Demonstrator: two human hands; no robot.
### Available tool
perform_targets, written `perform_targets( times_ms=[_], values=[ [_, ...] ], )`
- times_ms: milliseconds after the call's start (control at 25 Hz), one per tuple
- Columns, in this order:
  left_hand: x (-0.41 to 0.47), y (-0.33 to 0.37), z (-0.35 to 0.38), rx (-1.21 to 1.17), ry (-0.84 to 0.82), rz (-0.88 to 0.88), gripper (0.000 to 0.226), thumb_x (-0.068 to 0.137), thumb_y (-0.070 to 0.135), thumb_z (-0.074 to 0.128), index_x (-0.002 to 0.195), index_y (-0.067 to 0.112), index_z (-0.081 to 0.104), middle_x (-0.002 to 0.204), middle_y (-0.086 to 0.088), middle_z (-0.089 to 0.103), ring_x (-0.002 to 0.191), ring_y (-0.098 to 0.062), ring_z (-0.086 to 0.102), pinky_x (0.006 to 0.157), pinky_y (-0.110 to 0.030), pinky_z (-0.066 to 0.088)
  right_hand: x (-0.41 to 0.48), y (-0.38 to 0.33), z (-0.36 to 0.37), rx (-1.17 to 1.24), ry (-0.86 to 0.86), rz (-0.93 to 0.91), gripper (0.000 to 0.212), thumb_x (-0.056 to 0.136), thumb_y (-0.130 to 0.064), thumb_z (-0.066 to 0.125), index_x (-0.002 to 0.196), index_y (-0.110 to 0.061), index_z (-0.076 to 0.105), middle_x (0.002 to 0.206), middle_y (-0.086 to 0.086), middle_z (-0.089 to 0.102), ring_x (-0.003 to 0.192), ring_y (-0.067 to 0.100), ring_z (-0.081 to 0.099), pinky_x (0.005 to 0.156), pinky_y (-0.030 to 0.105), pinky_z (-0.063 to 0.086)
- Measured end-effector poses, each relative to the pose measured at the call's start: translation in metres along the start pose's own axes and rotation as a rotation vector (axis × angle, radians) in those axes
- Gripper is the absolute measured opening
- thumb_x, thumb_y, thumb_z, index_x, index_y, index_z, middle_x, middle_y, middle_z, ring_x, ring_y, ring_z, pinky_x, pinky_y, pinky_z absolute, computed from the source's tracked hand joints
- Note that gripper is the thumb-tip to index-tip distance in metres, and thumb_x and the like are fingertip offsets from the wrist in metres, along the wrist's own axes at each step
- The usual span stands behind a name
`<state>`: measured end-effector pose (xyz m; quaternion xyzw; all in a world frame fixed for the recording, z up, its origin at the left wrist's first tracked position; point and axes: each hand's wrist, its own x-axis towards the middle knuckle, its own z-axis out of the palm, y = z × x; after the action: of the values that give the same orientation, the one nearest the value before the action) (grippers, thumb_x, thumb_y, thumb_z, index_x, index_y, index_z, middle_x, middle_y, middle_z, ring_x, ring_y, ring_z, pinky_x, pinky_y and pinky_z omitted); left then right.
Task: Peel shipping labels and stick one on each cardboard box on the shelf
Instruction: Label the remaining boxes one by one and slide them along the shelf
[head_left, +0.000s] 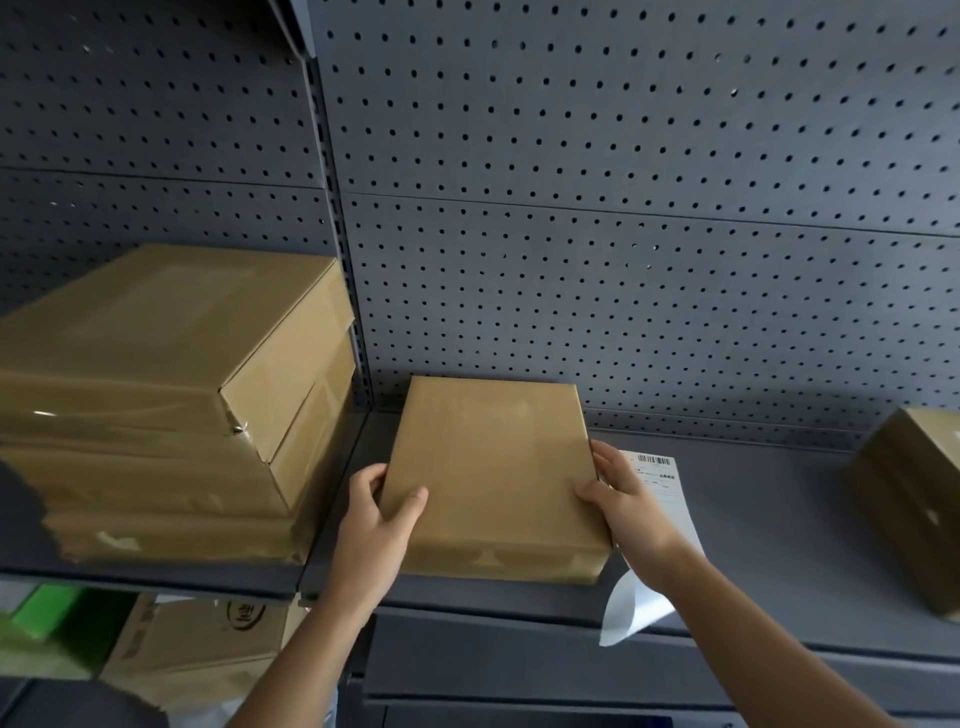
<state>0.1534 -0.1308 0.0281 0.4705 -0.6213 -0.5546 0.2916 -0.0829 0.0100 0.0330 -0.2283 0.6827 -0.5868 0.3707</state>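
Cardboard box (493, 473) near shelf (779, 545) front edge, gripped by left hand (376, 512) and right hand (631, 506): positioning step; next, peel label sheet (670, 499) beside it.

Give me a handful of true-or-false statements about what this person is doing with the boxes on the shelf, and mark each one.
1. Both hands grip the flat box in the middle of the shelf. True: the left hand is on its left edge and the right hand on its right.
2. That box already has a label on top. False: its top is bare brown.
3. A white label sheet lies on the shelf, right of the box. True.
4. The stack of boxes stands to the right. False: it is on the left.
5. The back wall is solid wood. False: it is grey panel full of holes.
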Motion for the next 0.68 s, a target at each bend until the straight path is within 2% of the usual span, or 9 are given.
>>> perform_targets(
  times_ms=[80, 200, 320, 360, 440, 480, 560, 680],
  values=[
    [0.0, -0.002, 0.003, 0.017, 0.008, 0.012, 0.042, 0.095, 0.035, 0.067, 0.129, 0.032, 0.043, 0.114, 0.015, 0.062, 0.098, -0.005, 0.063, 0.077, -0.027, 0.051, -0.001, 0.003, 0.0, -0.008, 0.0, 0.004, 0.045, 0.097, -0.007, 0.053, 0.132, -0.034, 0.054, 0.128, -0.014, 0.065, 0.121, 0.014, 0.06, 0.101, 0.037, 0.05],
    [-0.001, -0.002, 0.006, 0.031, 0.022, 0.02, 0.043, 0.096, 0.034, 0.067, 0.13, 0.031, 0.042, 0.111, 0.018, 0.06, 0.095, -0.002, 0.062, 0.072, -0.025, 0.049, -0.004, -0.002, 0.0, -0.045, -0.015, 0.017, 0.043, 0.099, -0.008, 0.051, 0.134, -0.034, 0.051, 0.126, -0.014, 0.064, 0.111, 0.007, 0.063, 0.084, 0.021, 0.052],
    [0.0, -0.001, 0.006, 0.072, 0.029, 0.033, 0.049, 0.096, 0.034, 0.066, 0.139, 0.026, 0.043, 0.11, 0.016, 0.06, 0.096, -0.007, 0.062, 0.072, -0.026, 0.048, -0.008, -0.004, -0.012, -0.159, 0.02, -0.025, 0.035, 0.103, -0.016, 0.05, 0.132, -0.034, 0.048, 0.119, -0.022, 0.06, 0.099, -0.011, 0.058, 0.074, 0.005, 0.047],
    [0.0, -0.001, 0.007, 0.112, 0.032, 0.045, 0.053, 0.096, 0.035, 0.066, 0.143, 0.024, 0.042, 0.114, 0.011, 0.061, 0.102, -0.014, 0.063, 0.075, -0.028, 0.049, -0.011, -0.002, -0.023, -0.248, 0.075, -0.056, 0.034, 0.103, -0.019, 0.049, 0.133, -0.034, 0.049, 0.121, -0.021, 0.059, 0.102, -0.011, 0.056, 0.08, 0.004, 0.045],
    [-0.001, 0.001, 0.01, 0.245, 0.069, 0.119, 0.059, 0.096, 0.037, 0.064, 0.148, 0.023, 0.04, 0.133, 0.001, 0.059, 0.119, -0.023, 0.06, 0.088, -0.037, 0.053, -0.017, 0.009, -0.05, -0.498, 0.166, -0.143, 0.033, 0.102, -0.022, 0.05, 0.134, -0.03, 0.054, 0.13, -0.014, 0.056, 0.115, 0.001, 0.055, 0.098, 0.02, 0.044],
    [-0.003, 0.004, 0.013, 0.318, 0.093, 0.183, 0.059, 0.096, 0.038, 0.063, 0.148, 0.023, 0.04, 0.143, -0.001, 0.054, 0.128, -0.024, 0.055, 0.097, -0.042, 0.052, -0.023, 0.015, -0.063, -0.627, 0.167, -0.167, 0.033, 0.102, -0.023, 0.05, 0.134, -0.03, 0.056, 0.132, -0.013, 0.054, 0.119, 0.006, 0.053, 0.102, 0.024, 0.042],
    [-0.01, 0.016, 0.023, 0.429, 0.131, 0.339, 0.057, 0.097, 0.034, 0.063, 0.148, 0.02, 0.042, 0.153, -0.001, 0.045, 0.141, -0.021, 0.043, 0.11, -0.044, 0.044, -0.035, 0.032, -0.088, -0.823, 0.127, -0.165, 0.033, 0.101, -0.03, 0.052, 0.133, -0.032, 0.057, 0.134, -0.013, 0.052, 0.124, 0.009, 0.049, 0.101, 0.024, 0.039],
    [-0.021, 0.035, 0.046, 0.525, 0.093, 0.54, 0.049, 0.097, 0.028, 0.063, 0.143, 0.017, 0.049, 0.151, 0.001, 0.048, 0.142, -0.016, 0.041, 0.111, -0.036, 0.04, -0.05, 0.052, -0.107, -0.987, 0.034, -0.158, 0.037, 0.098, -0.041, 0.055, 0.135, -0.035, 0.056, 0.138, -0.014, 0.05, 0.127, 0.011, 0.044, 0.102, 0.025, 0.039]
  ],
)
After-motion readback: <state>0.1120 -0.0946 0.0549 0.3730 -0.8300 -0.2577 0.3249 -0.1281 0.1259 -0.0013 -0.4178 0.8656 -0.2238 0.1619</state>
